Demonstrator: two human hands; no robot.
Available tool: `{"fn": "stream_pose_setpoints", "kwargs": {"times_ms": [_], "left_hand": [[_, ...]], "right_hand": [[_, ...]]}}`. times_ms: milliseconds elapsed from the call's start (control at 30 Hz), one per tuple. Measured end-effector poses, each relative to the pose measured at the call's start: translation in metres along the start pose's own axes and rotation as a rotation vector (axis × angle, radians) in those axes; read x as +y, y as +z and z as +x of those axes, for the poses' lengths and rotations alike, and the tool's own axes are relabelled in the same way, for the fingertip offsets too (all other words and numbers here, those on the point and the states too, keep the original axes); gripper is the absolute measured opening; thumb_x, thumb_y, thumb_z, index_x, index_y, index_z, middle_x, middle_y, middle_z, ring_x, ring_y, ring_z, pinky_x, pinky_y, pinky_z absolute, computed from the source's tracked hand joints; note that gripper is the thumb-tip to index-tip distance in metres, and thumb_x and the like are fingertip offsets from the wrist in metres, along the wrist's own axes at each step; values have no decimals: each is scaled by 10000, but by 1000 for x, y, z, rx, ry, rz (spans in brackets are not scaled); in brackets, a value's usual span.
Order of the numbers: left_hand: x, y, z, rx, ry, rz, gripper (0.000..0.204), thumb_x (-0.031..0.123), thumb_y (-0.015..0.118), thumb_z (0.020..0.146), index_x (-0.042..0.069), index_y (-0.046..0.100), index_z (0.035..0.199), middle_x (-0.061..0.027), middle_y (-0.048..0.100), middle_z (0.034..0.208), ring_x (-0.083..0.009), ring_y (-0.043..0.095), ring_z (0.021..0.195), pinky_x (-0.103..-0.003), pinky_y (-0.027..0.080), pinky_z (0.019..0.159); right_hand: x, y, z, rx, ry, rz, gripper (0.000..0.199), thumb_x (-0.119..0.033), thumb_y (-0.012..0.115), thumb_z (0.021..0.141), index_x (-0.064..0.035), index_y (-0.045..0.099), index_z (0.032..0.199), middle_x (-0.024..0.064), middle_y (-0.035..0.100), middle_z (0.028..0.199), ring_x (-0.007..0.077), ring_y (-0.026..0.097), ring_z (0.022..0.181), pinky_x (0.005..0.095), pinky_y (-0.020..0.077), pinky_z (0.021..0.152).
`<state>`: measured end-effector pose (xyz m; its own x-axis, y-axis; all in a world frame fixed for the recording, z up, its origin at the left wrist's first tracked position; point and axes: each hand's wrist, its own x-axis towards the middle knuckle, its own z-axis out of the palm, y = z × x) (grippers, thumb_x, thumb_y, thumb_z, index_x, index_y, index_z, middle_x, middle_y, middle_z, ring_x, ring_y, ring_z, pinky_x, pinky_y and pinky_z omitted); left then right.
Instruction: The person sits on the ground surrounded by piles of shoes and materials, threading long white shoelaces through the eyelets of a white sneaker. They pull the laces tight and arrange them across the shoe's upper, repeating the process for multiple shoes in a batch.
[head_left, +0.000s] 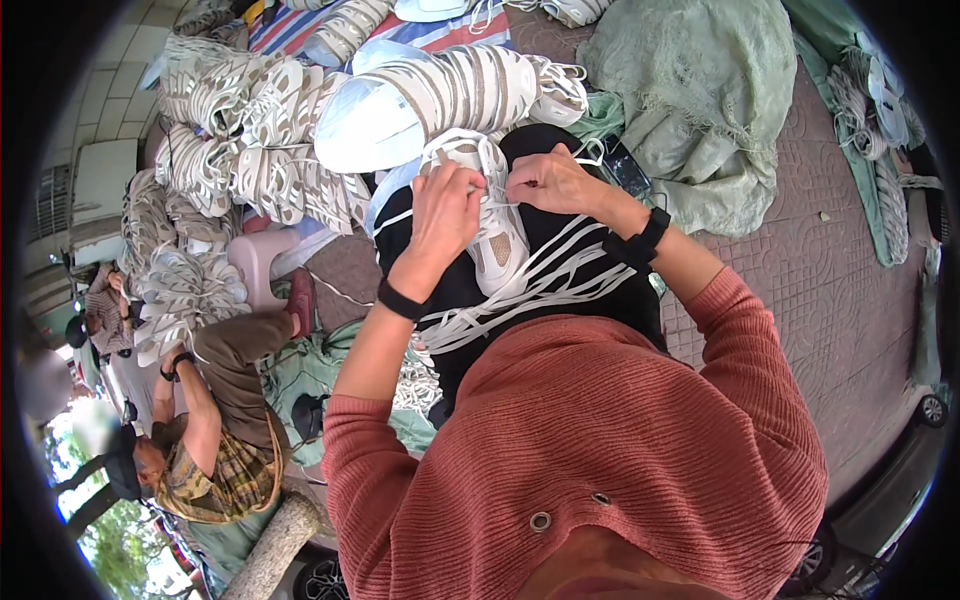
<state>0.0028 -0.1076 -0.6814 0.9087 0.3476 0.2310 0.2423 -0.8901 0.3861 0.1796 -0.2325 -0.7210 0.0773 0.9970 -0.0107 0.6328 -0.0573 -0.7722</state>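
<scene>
A white and beige sneaker (497, 258) rests on my lap, its toe turned toward me. My left hand (445, 208) is closed at the left side of its lacing, fingers pinched on the shoelace. On the other side my right hand (550, 183) is also closed, thumb and fingers pinching the lace near the eyelets. The exact hold of the fingertips is partly hidden. Across my black-covered lap lies a loose bunch of white laces (560, 290), and some lace hangs out past my right hand.
Just beyond lies a row of nested sneakers (470, 88), with more stacked shoes (270, 100) at the left. A dark phone (625, 168) lies beside my right forearm, near a pale green sack (700, 100). Left are a pink stool (258, 268) and a seated person (215, 440) handling shoes.
</scene>
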Motion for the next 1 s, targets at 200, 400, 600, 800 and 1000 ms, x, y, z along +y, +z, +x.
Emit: {"fn": "stream_pose_setpoints", "kwargs": {"times_ms": [200,400,600,800,1000], "left_hand": [[5,-5,11,-80,46,31,194,65,701,734,98,621,908,-75,537,862,-263,548,840,-387,330,790],[-2,7,14,-118,30,-87,211,19,681,718,78,601,904,-62,523,847,-239,545,782,-380,325,787],[-12,7,21,-134,53,-129,112,61,694,723,60,607,793,-37,509,743,-207,540,685,-348,338,737],[-10,-9,20,-53,305,101,81,63,630,776,57,581,840,-79,537,839,-257,549,788,-393,366,717],[-116,-160,-3,244,-202,662,221,38,563,789,85,613,999,-126,632,983,-340,642,824,-460,497,752]], "right_hand": [[11,3,9,-76,77,233,160,-293,579,792,-195,706,783,-34,658,879,180,594,882,424,296,818],[-1,-3,23,-143,174,141,137,-223,638,792,-98,689,818,21,662,861,221,631,849,423,423,813],[-6,-21,26,200,-38,-225,516,-267,765,725,-146,561,1183,4,593,1139,248,587,1066,425,413,881],[-3,-28,31,46,-240,-211,501,-320,742,759,-147,550,1188,46,565,1184,273,574,1093,432,415,910],[-7,-28,25,51,-229,-249,350,-307,688,835,-118,562,1103,31,583,1173,269,566,1105,422,401,918]]}}
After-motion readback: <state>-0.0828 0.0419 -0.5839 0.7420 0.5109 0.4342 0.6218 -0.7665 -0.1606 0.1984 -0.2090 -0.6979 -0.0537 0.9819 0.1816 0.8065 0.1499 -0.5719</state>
